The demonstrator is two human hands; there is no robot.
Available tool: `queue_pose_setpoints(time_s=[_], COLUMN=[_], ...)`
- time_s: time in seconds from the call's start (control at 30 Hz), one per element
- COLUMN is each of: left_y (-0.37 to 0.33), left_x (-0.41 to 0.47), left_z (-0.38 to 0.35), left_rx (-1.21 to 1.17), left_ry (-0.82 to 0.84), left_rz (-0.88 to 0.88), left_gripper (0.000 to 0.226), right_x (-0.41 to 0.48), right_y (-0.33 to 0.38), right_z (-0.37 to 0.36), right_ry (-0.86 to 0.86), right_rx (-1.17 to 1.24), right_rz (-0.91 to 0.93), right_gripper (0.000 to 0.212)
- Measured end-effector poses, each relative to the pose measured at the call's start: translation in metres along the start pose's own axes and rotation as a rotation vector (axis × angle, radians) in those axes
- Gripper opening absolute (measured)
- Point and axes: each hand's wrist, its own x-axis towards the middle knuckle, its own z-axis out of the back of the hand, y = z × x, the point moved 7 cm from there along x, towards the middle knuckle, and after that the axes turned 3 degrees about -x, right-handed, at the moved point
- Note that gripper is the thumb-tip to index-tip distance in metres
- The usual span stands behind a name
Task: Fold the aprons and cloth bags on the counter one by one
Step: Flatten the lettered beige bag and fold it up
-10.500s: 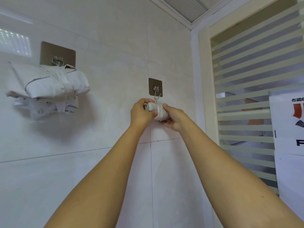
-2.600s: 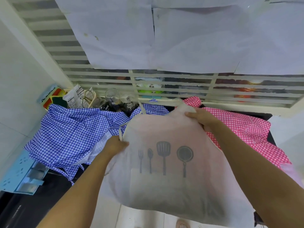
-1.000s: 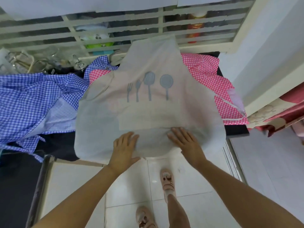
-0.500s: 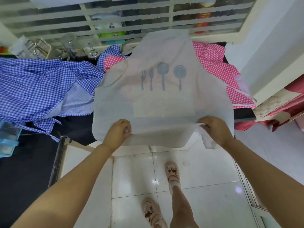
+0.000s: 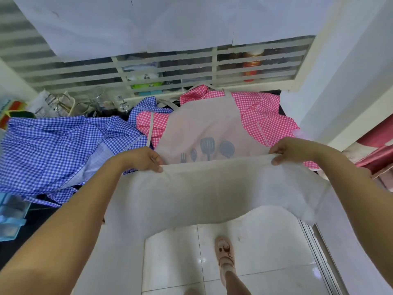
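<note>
home kitchen | glass jars (image 5: 100, 101) on counter | white tiled floor (image 5: 265, 248)

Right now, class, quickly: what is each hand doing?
Left hand: closed on the white apron, gripping its lifted hem.
Right hand: closed on the same hem, at its other end.

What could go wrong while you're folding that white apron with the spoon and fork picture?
Two things, maybe. The white apron lies on the pink checked apron, so pulling could drag that one along. Also, its middle sags past the counter edge between the left hand and right hand, so the fold might come out crooked.
</note>
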Motion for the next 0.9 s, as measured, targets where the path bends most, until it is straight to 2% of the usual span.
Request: queue_pose_setpoints(time_s=[0.07, 0.13, 0.23, 0.3, 0.33, 0.37, 0.4, 0.43, 0.5, 0.53, 0.6, 0.63, 0.7, 0.8, 0.9], left_y=[-0.009, -0.020, -0.025, -0.033, -0.043, -0.054, -0.065, -0.076, -0.079, -0.072, -0.048, -0.035, -0.013, 0.006, 0.013], left_x=[0.015, 0.035, 0.059, 0.068, 0.067, 0.070, 0.072, 0.076, 0.082, 0.083, 0.087, 0.090, 0.093, 0.088, 0.081], left_z=[0.017, 0.042, 0.078, 0.087, 0.083, 0.073, 0.054, 0.031, -0.027, -0.055, -0.089, -0.097, -0.099, -0.094, -0.087], left_rx=[0.106, 0.173, 0.136, 0.123, 0.107, 0.077, 0.064, 0.070, 0.126, 0.166, 0.326, 0.413, 0.505, 0.408, 0.347], left_ry=[-0.058, -0.189, -0.490, -0.707, -0.774, -0.773, -0.684, -0.542, -0.207, -0.076, 0.027, 0.017, -0.100, -0.267, -0.371], left_rz=[-0.005, 0.006, 0.028, -0.004, -0.056, -0.131, -0.211, -0.272, -0.276, -0.240, -0.204, -0.215, -0.257, -0.317, -0.359], left_gripper=[0.020, 0.021, 0.003, 0.013, 0.012, 0.006, 0.007, 0.016, 0.031, 0.049, 0.090, 0.099, 0.100, 0.083, 0.068], right_x=[0.018, 0.044, 0.081, 0.095, 0.100, 0.109, 0.118, 0.128, 0.142, 0.142, 0.136, 0.130, 0.119, 0.104, 0.091], right_y=[0.006, 0.009, 0.000, -0.008, -0.011, -0.013, -0.015, -0.018, -0.015, -0.012, -0.008, -0.005, 0.003, 0.008, -0.005], right_z=[0.021, 0.050, 0.078, 0.079, 0.070, 0.057, 0.040, 0.023, -0.017, -0.035, -0.058, -0.065, -0.075, -0.090, -0.091], right_ry=[-0.056, -0.193, -0.525, -0.747, -0.787, -0.776, -0.721, -0.631, -0.385, -0.290, -0.224, -0.233, -0.251, -0.273, -0.352], right_rx=[-0.044, -0.041, 0.049, 0.111, 0.163, 0.224, 0.284, 0.341, 0.378, 0.336, 0.204, 0.157, 0.034, -0.222, -0.220], right_rz=[-0.007, -0.021, -0.108, -0.163, -0.179, -0.188, -0.193, -0.204, -0.178, -0.137, -0.054, -0.001, 0.140, 0.201, 0.100], right_gripper=[0.007, 0.012, 0.012, 0.015, 0.017, 0.021, 0.024, 0.029, 0.049, 0.063, 0.093, 0.104, 0.109, 0.087, 0.060])
